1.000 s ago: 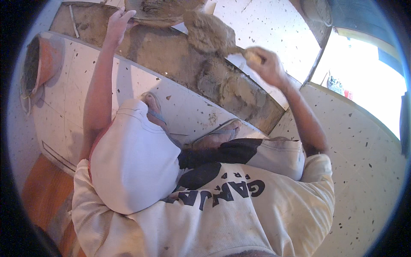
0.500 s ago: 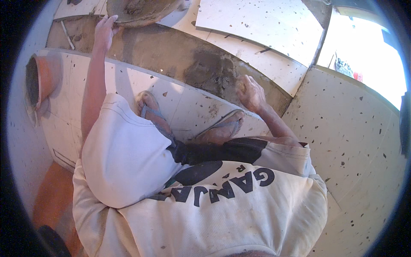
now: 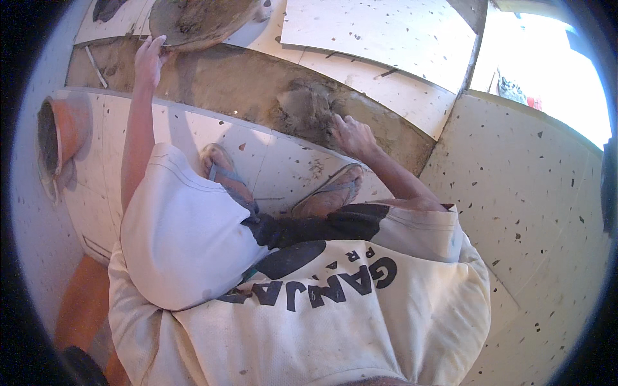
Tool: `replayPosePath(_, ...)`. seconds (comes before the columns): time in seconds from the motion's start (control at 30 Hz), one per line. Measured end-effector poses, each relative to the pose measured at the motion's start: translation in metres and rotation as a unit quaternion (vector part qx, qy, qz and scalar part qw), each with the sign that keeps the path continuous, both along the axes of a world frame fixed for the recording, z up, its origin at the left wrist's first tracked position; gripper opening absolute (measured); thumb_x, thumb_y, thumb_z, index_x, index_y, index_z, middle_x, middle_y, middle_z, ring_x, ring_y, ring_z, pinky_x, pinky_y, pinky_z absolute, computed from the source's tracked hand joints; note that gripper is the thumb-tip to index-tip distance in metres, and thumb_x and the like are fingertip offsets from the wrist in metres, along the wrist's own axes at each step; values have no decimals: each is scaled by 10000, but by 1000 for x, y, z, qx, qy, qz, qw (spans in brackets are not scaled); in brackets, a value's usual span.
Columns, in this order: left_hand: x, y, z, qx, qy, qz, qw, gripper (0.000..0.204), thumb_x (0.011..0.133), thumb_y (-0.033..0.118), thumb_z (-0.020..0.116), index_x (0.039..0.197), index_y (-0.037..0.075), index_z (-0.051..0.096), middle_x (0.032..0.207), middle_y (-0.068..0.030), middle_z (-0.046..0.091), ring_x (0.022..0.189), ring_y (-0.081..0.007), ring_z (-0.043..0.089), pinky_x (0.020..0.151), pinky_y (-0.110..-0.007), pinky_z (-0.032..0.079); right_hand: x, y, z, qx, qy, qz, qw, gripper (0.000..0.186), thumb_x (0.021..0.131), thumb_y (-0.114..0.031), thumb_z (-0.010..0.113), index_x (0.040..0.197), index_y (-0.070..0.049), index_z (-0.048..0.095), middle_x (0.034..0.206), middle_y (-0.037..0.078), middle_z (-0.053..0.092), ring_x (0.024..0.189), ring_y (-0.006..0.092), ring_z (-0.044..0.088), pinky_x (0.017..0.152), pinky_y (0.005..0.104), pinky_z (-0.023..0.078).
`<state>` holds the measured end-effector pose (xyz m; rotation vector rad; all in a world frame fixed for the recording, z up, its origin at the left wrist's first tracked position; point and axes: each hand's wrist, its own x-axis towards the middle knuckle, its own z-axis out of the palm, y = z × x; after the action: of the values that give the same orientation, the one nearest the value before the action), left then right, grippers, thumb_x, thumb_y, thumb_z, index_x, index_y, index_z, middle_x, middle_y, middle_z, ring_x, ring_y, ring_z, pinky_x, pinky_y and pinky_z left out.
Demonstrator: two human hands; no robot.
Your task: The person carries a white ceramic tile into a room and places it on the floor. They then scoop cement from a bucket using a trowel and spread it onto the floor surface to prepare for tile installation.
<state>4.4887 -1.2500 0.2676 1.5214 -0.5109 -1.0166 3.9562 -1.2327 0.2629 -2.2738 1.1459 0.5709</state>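
Note:
My left hand, arm stretched forward, is closed on the near-left rim of a wide, shallow mortar pan with grey-brown mix inside. My right hand is closed low over a patch of wet, dark mortar. Whatever its fingers hold is hidden by the hand and blends with the mortar. The patch lies in a bare brown strip of floor between speckled white tiles.
Speckled tiles lie beyond the strip, one raised on another. An orange bucket stands at left. A thin white stick rests on the strip. My sandalled feet are on near tiles. A speckled wall rises at right.
My right hand has moved left along the strip, and the mortar there looks more spread. My left hand keeps hold of the pan; the view has shifted slightly.

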Motion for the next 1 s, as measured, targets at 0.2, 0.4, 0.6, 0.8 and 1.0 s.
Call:
replayPosePath(0.2, -3, 0, 7, 26, -23, 13, 999, 324, 921, 183, 592, 1219, 66, 542, 1100, -17, 606, 978, -115, 577, 822, -330, 503, 9, -14, -6, -5, -8, -56, 998, 360, 945, -341, 483, 1148, -44, 469, 997, 241, 621, 962, 410, 612, 805, 520, 486)
replayPosePath(0.4, 1, 4, 5, 9, -10, -21, 1000, 318, 926, 190, 585, 1217, 66, 546, 1083, -13, 608, 962, -107, 573, 794, -326, 505, -16, -1, 0, 46, 30, -167, 984, 430, 947, -377, 474, 1180, -16, 458, 1075, 253, 620, 1016, 423, 602, 875, 519, 466)
replayPosePath(0.6, -6, 4, 7, 0, -5, 1, 1000, 307, 926, 193, 590, 1208, 74, 556, 1051, -17, 614, 901, -109, 584, 763, -313, 510, -11, 8, -3, 22, 12, -143, 989, 385, 948, -358, 485, 1137, -23, 470, 1049, 262, 624, 994, 430, 607, 840, 526, 479)
replayPosePath(0.8, -7, 5, 9, -2, -11, 4, 1000, 351, 916, 195, 609, 1223, 38, 543, 1084, -33, 602, 953, -127, 576, 785, -320, 520, 5, -2, -6, 11, 17, -167, 986, 368, 950, -340, 471, 1113, -10, 473, 985, 265, 641, 922, 446, 627, 806, 530, 494)
replayPosePath(1.0, -8, 4, 12, 25, -49, 42, 998, 406, 914, 200, 621, 1264, 21, 521, 1126, -59, 589, 1014, -151, 576, 841, -343, 529, 0, -11, -3, 52, 29, -184, 981, 410, 933, -352, 476, 1140, 2, 479, 997, 278, 647, 959, 439, 624, 838, 521, 487)
